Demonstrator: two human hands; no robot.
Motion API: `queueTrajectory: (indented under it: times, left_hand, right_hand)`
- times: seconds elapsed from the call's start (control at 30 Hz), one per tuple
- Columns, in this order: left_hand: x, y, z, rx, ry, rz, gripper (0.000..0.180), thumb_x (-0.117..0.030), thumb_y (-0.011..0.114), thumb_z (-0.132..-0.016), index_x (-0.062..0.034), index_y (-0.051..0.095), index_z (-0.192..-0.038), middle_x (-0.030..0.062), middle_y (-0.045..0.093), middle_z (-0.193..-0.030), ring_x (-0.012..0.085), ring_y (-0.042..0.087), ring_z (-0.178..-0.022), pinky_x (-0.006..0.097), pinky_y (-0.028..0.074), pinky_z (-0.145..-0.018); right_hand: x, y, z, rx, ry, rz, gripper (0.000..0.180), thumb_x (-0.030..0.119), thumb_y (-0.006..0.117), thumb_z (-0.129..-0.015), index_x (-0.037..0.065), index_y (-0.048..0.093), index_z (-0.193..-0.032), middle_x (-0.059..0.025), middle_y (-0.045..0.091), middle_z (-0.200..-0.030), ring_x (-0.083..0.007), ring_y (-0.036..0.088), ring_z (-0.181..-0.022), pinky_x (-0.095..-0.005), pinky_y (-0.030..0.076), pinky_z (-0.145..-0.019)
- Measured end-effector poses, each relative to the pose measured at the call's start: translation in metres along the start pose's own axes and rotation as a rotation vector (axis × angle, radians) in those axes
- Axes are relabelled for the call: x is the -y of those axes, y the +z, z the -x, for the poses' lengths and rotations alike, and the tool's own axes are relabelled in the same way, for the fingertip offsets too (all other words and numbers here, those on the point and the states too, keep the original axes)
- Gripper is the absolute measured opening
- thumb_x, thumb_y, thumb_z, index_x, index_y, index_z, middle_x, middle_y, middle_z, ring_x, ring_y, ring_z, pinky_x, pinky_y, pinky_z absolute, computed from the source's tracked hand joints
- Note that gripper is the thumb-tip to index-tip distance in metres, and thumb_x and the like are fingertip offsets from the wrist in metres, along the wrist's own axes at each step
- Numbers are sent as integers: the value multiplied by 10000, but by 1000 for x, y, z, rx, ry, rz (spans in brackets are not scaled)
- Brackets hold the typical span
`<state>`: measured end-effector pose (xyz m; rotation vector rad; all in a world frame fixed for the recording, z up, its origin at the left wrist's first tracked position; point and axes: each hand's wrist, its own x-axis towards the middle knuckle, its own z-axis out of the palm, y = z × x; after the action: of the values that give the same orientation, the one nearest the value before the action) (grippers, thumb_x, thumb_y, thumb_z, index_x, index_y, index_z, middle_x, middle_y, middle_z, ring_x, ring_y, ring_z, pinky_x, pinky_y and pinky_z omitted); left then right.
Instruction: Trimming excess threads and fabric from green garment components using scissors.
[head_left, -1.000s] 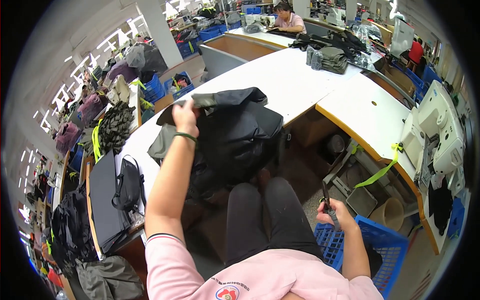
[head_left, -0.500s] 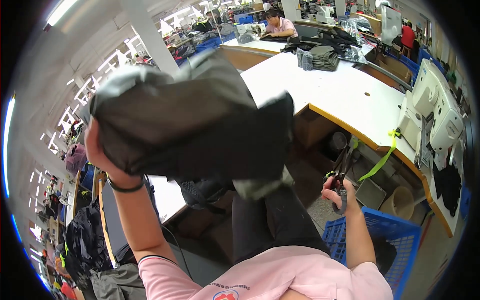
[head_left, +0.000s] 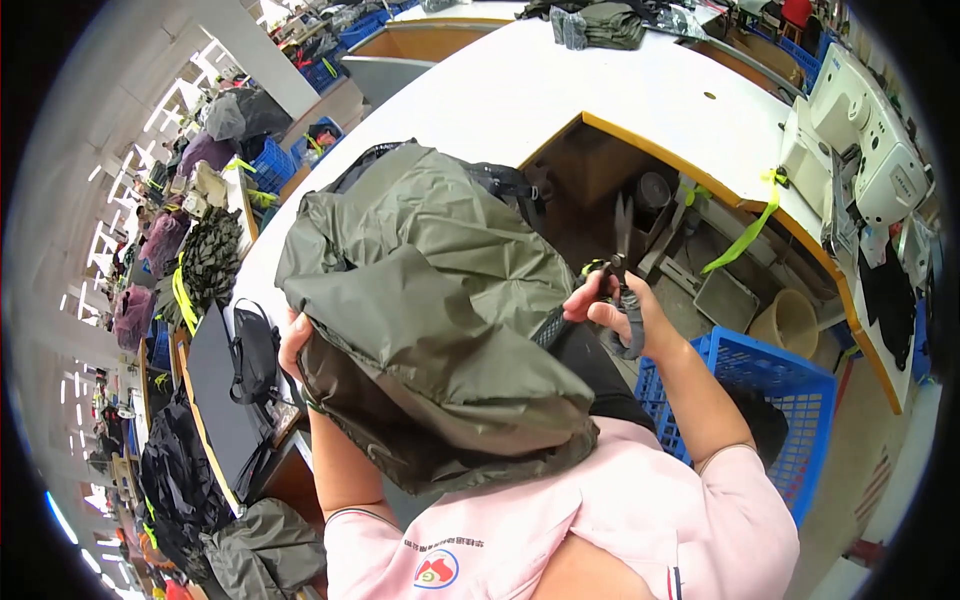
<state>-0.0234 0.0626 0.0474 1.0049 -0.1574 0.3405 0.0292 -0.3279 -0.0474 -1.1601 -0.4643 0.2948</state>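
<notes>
A large olive-green bag [head_left: 430, 290] of thin, crumpled cloth spreads in front of me, over my lap and the table edge. Black strap parts [head_left: 505, 182] show at its far side. My left hand [head_left: 294, 345] grips the bag's left edge, its fingers partly hidden by the cloth. In my right hand [head_left: 645, 305], beside the bag's right edge, is a pair of scissors [head_left: 620, 262] with dark handles. Their blades point away from me, and my fingers are around the handles.
A white table [head_left: 470, 85] with a yellow edge curves around me. At right stands a white sewing machine [head_left: 865, 135], with a neon-yellow strap [head_left: 748, 240] hanging nearby. A blue crate [head_left: 735, 345] sits low at my right. Black bags [head_left: 255, 355] and dark cloth lie at left.
The bag has come down and nearer to me, turning its olive side up. My left hand came down with it. My right hand moved slightly left and up with the scissors, and the view tilted down.
</notes>
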Motion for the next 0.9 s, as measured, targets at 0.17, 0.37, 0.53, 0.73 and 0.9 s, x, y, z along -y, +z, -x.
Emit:
queueTrajectory:
  times: [0.17,0.37,0.53,0.73,0.9]
  left_hand:
    - [-1,9,7,118,107,-13,457,-219,465,-904,-16,506,-1312,150,605,-1248,294,586,-1154,429,444,-1017]
    - [-12,29,14,26,204,0,468,-149,507,-856,24,528,-1290,181,624,-1227,304,611,-1122,414,459,-1008]
    - [-22,-21,27,213,41,-278,521,-55,535,-784,88,551,-1285,179,618,-1294,288,592,-1204,404,428,-1062]
    - [14,-63,30,104,-209,-1626,177,-149,693,-883,-8,602,-940,58,664,-855,177,623,-808,316,488,-729]
    - [24,44,27,414,181,-1158,141,-61,717,-846,-24,660,-969,87,647,-892,211,621,-837,301,492,-768]
  right_hand:
    - [23,29,11,152,85,-124,414,327,804,-839,29,570,-1007,-87,663,-942,-145,625,-865,-287,509,-804]
    - [57,60,2,27,-195,463,388,121,851,-764,43,587,-1038,28,556,-884,-86,517,-820,-258,449,-777]
    - [61,44,-11,-116,-265,365,299,-24,785,-756,67,558,-926,29,536,-870,-69,487,-752,-239,413,-672]
    - [26,51,-2,-57,-174,410,297,-16,773,-771,80,543,-931,21,530,-886,-66,477,-782,-231,415,-694]
    - [14,56,-4,-55,-127,406,296,0,790,-771,77,550,-926,43,529,-840,-49,477,-753,-222,411,-673]
